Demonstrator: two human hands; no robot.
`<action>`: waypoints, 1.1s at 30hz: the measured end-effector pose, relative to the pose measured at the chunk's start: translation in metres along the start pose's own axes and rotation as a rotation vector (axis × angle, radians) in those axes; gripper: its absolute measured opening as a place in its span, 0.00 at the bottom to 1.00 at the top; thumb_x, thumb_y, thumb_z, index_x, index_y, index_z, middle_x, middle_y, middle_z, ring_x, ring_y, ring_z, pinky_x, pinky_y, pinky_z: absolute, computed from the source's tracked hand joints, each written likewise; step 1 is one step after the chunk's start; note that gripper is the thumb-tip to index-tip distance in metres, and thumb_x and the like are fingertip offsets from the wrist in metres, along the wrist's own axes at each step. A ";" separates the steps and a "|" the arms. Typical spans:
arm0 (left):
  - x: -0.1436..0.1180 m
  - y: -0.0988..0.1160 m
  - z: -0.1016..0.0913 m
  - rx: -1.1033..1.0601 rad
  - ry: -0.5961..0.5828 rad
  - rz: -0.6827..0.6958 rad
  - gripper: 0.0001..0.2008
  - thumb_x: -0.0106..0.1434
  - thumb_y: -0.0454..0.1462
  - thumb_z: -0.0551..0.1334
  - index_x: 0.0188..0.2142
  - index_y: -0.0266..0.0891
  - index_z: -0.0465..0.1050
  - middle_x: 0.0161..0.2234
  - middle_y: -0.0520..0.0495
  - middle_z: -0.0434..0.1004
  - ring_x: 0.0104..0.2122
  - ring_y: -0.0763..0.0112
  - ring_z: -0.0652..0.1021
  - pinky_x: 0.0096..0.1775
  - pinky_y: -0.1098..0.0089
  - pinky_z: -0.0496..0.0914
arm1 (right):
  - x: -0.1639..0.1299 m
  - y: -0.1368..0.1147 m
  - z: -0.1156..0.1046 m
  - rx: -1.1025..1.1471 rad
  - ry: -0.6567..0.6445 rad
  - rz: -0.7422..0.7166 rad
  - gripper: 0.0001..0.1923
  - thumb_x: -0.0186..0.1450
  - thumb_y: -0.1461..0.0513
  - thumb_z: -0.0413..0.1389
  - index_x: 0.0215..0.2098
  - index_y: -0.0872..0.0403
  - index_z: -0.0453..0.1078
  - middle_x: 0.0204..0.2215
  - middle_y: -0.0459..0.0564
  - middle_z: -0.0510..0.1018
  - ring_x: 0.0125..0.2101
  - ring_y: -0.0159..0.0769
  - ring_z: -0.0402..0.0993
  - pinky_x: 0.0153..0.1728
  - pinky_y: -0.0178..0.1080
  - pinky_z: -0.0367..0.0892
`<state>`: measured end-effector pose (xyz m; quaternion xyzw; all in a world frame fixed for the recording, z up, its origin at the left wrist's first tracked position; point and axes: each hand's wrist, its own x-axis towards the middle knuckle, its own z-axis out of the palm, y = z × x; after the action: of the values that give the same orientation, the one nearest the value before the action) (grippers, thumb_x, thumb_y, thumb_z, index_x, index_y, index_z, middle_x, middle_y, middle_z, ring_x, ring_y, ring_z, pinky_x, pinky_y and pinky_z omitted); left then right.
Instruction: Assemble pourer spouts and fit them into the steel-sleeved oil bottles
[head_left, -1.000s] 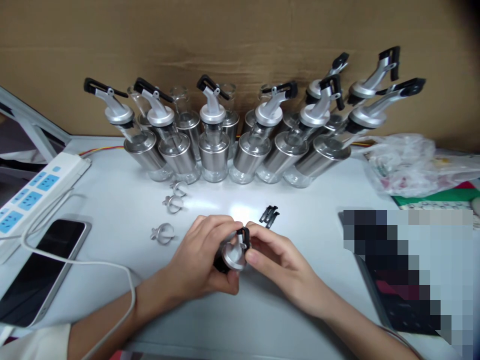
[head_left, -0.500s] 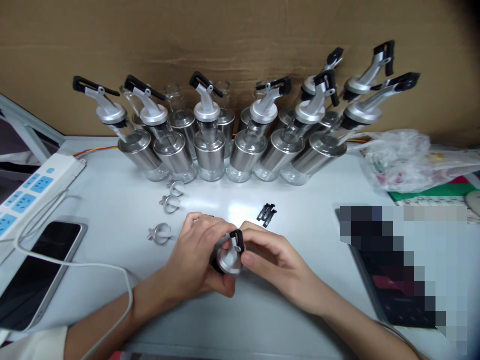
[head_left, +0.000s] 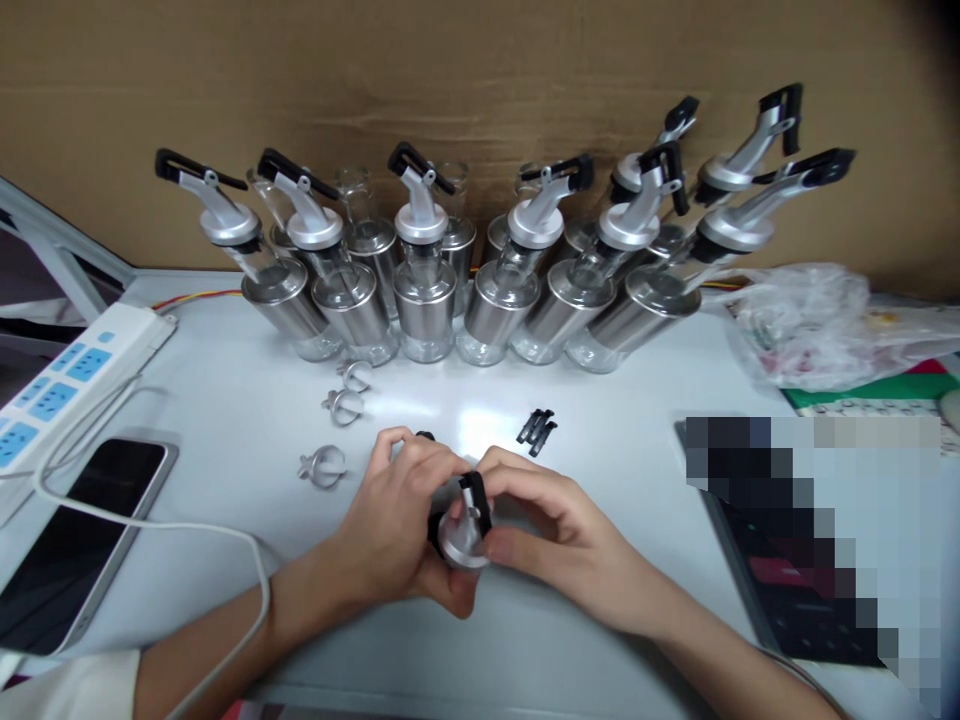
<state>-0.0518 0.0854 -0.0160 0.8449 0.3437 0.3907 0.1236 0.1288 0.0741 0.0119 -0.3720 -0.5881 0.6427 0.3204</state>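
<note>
Near the front of the table, a silver pour spout with a black flip lever tilts up toward me. My left hand is wrapped round its base from the left. From the right, my right hand pinches the black lever between thumb and fingers. A small dark piece shows just behind my left knuckles. Left of my hands lie three silver ring-shaped parts. Beyond my right hand sit several small black lever pieces in a cluster.
Several glass bottles with steel sleeves line the back, many topped with spouts, against a cardboard sheet. At left are a power strip, a phone and a white cable. A plastic bag and a dark device lie right.
The spout and both hands have dropped slightly toward me, and the spout's lever now shows more. The whole view has shifted a little. My grips look the same.
</note>
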 end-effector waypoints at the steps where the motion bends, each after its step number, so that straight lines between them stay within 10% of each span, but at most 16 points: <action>1: 0.000 0.000 0.000 0.001 -0.007 0.000 0.25 0.43 0.42 0.54 0.43 0.41 0.59 0.30 0.51 0.69 0.30 0.65 0.72 0.39 0.61 0.63 | 0.000 0.000 0.000 -0.005 -0.007 -0.001 0.12 0.63 0.53 0.57 0.31 0.53 0.70 0.31 0.48 0.69 0.35 0.33 0.68 0.39 0.38 0.64; 16: -0.001 -0.001 -0.003 -0.020 -0.062 -0.009 0.22 0.45 0.44 0.57 0.40 0.40 0.60 0.28 0.53 0.70 0.28 0.67 0.71 0.41 0.60 0.62 | 0.001 0.002 0.000 0.016 -0.037 0.005 0.15 0.64 0.50 0.55 0.31 0.54 0.69 0.30 0.47 0.68 0.33 0.33 0.66 0.37 0.38 0.63; 23: -0.003 -0.003 -0.004 -0.130 -0.348 0.018 0.26 0.46 0.46 0.64 0.44 0.41 0.65 0.29 0.53 0.71 0.28 0.68 0.71 0.44 0.60 0.61 | 0.002 0.005 -0.001 0.198 -0.066 0.062 0.21 0.67 0.50 0.49 0.28 0.55 0.72 0.28 0.47 0.67 0.30 0.31 0.68 0.35 0.36 0.65; 33: -0.004 -0.005 0.001 -0.030 -0.071 0.082 0.31 0.51 0.36 0.57 0.55 0.40 0.53 0.37 0.48 0.73 0.34 0.66 0.73 0.46 0.60 0.62 | 0.000 0.004 -0.002 0.142 0.002 -0.053 0.16 0.66 0.50 0.51 0.35 0.53 0.71 0.34 0.48 0.67 0.37 0.33 0.67 0.41 0.35 0.64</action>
<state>-0.0558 0.0867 -0.0214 0.8697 0.2984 0.3703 0.1322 0.1301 0.0747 0.0079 -0.3334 -0.5503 0.6736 0.3636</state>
